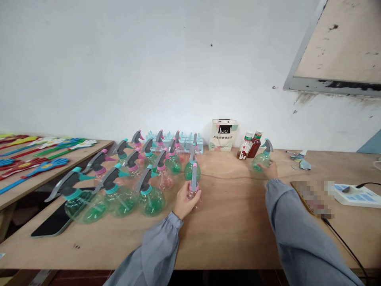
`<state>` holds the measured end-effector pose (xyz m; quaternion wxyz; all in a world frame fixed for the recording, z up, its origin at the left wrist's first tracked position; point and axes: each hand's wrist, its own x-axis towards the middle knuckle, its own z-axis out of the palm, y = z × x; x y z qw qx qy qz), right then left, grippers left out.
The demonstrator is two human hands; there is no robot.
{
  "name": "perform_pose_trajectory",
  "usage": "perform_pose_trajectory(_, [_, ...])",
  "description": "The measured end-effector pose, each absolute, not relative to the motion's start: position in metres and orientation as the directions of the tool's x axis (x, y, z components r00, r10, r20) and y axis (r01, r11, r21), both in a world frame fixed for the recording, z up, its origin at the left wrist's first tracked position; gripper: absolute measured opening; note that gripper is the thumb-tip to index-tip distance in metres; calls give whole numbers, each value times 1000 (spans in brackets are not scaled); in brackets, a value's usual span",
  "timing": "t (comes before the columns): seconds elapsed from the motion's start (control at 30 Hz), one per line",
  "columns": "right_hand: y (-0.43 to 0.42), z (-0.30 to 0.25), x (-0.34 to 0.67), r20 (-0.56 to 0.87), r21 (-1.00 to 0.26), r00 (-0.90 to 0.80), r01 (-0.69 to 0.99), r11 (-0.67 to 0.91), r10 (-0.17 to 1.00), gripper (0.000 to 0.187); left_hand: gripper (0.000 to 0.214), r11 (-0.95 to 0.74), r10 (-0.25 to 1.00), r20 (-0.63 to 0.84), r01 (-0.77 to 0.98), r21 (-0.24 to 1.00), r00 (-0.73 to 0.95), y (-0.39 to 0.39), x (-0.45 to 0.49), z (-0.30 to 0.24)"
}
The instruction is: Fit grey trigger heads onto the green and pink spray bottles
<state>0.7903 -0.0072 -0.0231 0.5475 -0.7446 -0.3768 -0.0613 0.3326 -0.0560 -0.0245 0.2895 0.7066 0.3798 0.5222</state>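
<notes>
My left hand (185,200) is closed round the neck of a pink spray bottle (199,201) with a grey trigger head, upright on the table. Off to the right, my right hand (269,171) has its fingers around the lower body of a green spray bottle (259,162) with a grey and teal head. Left of my left hand stand several more spray bottles, among them a green one (151,201) close by and a pink one (165,178) behind it. Another green bottle (192,170) is just behind the bottle in my left hand.
Two bottles with red-brown contents (255,146) and a printed paper bag (224,136) stand by the wall. Light-blue racks (190,142) sit behind the spray bottles. A dark phone (53,222) lies left; a power strip (357,196) and cabled phone lie right. Colourful hand-shaped clappers (53,165) cover the left table.
</notes>
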Motion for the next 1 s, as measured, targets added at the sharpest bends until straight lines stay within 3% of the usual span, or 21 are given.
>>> perform_pose_trajectory(0.1, [-16,-23,768,460,-820,815,542,-183,351,83,22,-581,811,545,178,794,215,-55,331,-30])
perform_pose_trajectory(0.17, [-30,-28,739,499,-818,804,560,-132,323,83,25,-609,780,569,104,786,261,-55,331,-36])
perform_pose_trajectory(0.2, [-39,-33,721,533,-801,770,593,-81,351,79,27,-615,767,576,68,785,283,-55,332,-39])
perform_pose_trajectory(0.23, [-48,-37,700,604,-770,684,634,76,408,74,29,-616,758,577,43,787,305,-56,333,-42])
perform_pose_trajectory(0.33, [-75,-42,635,660,-687,245,580,438,710,68,34,-599,753,549,30,800,363,-56,344,-50])
perform_pose_trajectory(0.4, [-84,-36,597,571,-722,-31,457,519,820,86,40,-593,746,531,38,804,401,-55,354,-53])
perform_pose_trajectory(0.47, [-85,-23,569,492,-785,-136,358,506,860,96,46,-600,736,529,45,799,423,-53,365,-54])
perform_pose_trajectory(0.53, [-80,-9,553,480,-825,-122,274,495,869,93,49,-618,721,535,59,784,441,-51,376,-54])
perform_pose_trajectory(0.73, [-62,6,547,475,-874,68,149,462,877,55,61,-705,676,553,210,677,487,-43,390,-51])
perform_pose_trajectory(0.8, [-59,5,551,448,-891,123,140,432,885,51,57,-740,670,642,265,619,372,-37,383,-46])
perform_pose_trajectory(0.9, [-53,6,561,367,-927,140,134,350,919,46,52,-713,641,767,395,580,32,-19,366,-34])
perform_pose_trajectory(1.0, [-46,7,568,283,-959,156,32,281,946,41,70,-630,630,767,496,597,-124,8,351,-23])
